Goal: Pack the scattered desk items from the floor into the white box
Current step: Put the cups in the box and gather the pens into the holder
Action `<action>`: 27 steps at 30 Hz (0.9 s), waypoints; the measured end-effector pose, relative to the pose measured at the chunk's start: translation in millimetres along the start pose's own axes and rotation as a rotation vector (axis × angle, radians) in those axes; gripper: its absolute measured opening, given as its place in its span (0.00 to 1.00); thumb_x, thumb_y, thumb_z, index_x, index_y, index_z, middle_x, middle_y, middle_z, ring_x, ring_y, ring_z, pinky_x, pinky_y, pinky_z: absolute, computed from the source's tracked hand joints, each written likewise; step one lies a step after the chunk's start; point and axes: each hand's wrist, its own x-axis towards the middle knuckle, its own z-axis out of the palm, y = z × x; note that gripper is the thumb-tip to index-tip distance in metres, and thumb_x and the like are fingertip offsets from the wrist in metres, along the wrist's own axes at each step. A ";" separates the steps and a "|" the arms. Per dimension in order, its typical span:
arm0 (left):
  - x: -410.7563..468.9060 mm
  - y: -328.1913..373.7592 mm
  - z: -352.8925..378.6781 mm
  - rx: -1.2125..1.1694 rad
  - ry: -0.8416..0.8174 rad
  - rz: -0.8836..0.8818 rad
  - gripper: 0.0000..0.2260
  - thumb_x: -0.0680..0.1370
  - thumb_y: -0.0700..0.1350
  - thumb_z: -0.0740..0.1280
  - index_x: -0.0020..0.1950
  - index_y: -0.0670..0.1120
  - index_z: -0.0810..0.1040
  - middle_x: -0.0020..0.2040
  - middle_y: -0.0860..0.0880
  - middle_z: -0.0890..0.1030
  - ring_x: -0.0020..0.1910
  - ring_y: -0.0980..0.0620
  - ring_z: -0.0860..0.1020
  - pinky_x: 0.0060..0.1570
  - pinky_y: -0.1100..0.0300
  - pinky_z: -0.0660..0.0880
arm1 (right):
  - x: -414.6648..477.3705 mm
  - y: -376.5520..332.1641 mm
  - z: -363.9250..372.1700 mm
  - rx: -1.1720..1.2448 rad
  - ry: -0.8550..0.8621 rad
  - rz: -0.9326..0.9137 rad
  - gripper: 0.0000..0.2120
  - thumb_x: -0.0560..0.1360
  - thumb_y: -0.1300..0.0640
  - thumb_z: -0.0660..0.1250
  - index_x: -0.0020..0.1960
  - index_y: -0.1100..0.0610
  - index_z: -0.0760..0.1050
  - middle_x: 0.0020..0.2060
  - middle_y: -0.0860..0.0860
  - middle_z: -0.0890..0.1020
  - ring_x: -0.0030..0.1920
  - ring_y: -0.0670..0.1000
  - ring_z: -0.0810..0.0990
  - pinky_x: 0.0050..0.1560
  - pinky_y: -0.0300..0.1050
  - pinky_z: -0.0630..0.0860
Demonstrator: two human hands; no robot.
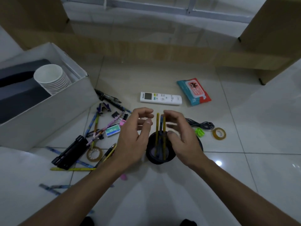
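A black pen holder (160,158) stands on the floor tiles with three pencils (157,126) upright in it. My left hand (135,134) hovers just left of the pencils, fingers curled and apart, holding nothing. My right hand (180,132) hovers on their right side, fingers spread near the pencil tops, thumb over the holder's rim. The white box (48,115) sits at the left with a stack of paper cups (50,77) and a dark item inside. Scattered pens and pencils (101,128) lie between the box and my left hand.
On the floor lie a white remote (160,98), a wipes pack (193,92), a black cable (202,124), a green sharpener (200,132), two tape rolls (219,133) (94,154), a black stapler (70,154), a staples box (112,130) and a yellow pencil (73,169). Wooden furniture stands behind.
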 end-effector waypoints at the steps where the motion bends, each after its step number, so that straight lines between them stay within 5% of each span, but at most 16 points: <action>1: 1.3 -4.3 -2.3 -0.008 0.028 -0.042 0.09 0.82 0.42 0.61 0.59 0.51 0.76 0.53 0.57 0.81 0.51 0.57 0.81 0.50 0.62 0.78 | 6.5 -0.8 -0.4 -0.024 0.039 -0.020 0.22 0.75 0.65 0.60 0.69 0.57 0.70 0.61 0.47 0.77 0.64 0.46 0.76 0.63 0.40 0.74; 6: 13.1 -40.8 -26.8 0.093 0.162 -0.279 0.10 0.80 0.38 0.63 0.49 0.51 0.81 0.45 0.60 0.82 0.38 0.63 0.79 0.40 0.64 0.75 | 83.9 -10.7 2.3 -0.237 0.043 -0.068 0.09 0.77 0.61 0.65 0.55 0.55 0.80 0.50 0.46 0.81 0.50 0.42 0.79 0.49 0.31 0.74; 8: 18.7 -54.8 -38.5 0.142 0.213 -0.337 0.09 0.79 0.38 0.65 0.49 0.51 0.81 0.48 0.58 0.83 0.43 0.61 0.80 0.41 0.65 0.76 | 127.2 -14.5 10.2 -0.395 -0.173 0.023 0.07 0.77 0.57 0.67 0.54 0.54 0.82 0.48 0.45 0.83 0.46 0.42 0.79 0.44 0.29 0.71; 11: 24.6 -65.9 -50.7 0.229 0.253 -0.396 0.08 0.79 0.38 0.66 0.49 0.51 0.80 0.45 0.58 0.81 0.39 0.60 0.78 0.33 0.72 0.71 | 183.0 -9.9 42.9 -0.750 -0.553 0.130 0.09 0.76 0.55 0.69 0.53 0.57 0.84 0.50 0.51 0.85 0.50 0.50 0.82 0.49 0.39 0.75; 14: 33.9 -74.4 -61.6 0.391 0.258 -0.368 0.07 0.78 0.39 0.67 0.50 0.52 0.80 0.49 0.56 0.82 0.37 0.57 0.78 0.37 0.62 0.77 | 203.9 -3.1 90.7 -0.982 -0.762 0.209 0.12 0.74 0.57 0.71 0.55 0.61 0.81 0.42 0.54 0.82 0.44 0.54 0.81 0.44 0.44 0.79; 19: 43.4 -90.0 -75.3 0.703 0.181 -0.193 0.08 0.77 0.41 0.67 0.54 0.49 0.81 0.53 0.48 0.81 0.47 0.47 0.78 0.45 0.52 0.78 | 208.8 -5.7 127.6 -1.086 -0.806 0.177 0.15 0.77 0.64 0.65 0.64 0.63 0.74 0.63 0.61 0.76 0.59 0.58 0.78 0.53 0.46 0.74; 23: 43.8 -100.3 -81.5 0.884 0.083 -0.236 0.10 0.77 0.44 0.67 0.58 0.47 0.80 0.53 0.45 0.81 0.49 0.42 0.78 0.46 0.51 0.78 | 206.8 -2.8 127.3 -1.180 -0.860 0.170 0.15 0.76 0.57 0.69 0.60 0.61 0.75 0.59 0.58 0.79 0.48 0.55 0.77 0.45 0.42 0.72; 25: 41.7 -99.5 -80.7 0.748 0.133 -0.259 0.10 0.79 0.44 0.65 0.59 0.47 0.80 0.54 0.46 0.81 0.50 0.46 0.79 0.48 0.53 0.78 | 199.6 4.5 125.5 -1.208 -0.849 0.174 0.20 0.74 0.50 0.72 0.59 0.62 0.76 0.56 0.57 0.80 0.50 0.55 0.80 0.45 0.43 0.73; 27: 43.8 -88.9 -78.3 0.500 0.229 -0.331 0.10 0.81 0.44 0.64 0.60 0.47 0.79 0.54 0.49 0.81 0.50 0.51 0.79 0.46 0.62 0.76 | 198.7 4.1 116.7 -1.209 -0.836 0.212 0.17 0.73 0.48 0.73 0.47 0.62 0.76 0.48 0.56 0.80 0.43 0.53 0.78 0.40 0.41 0.74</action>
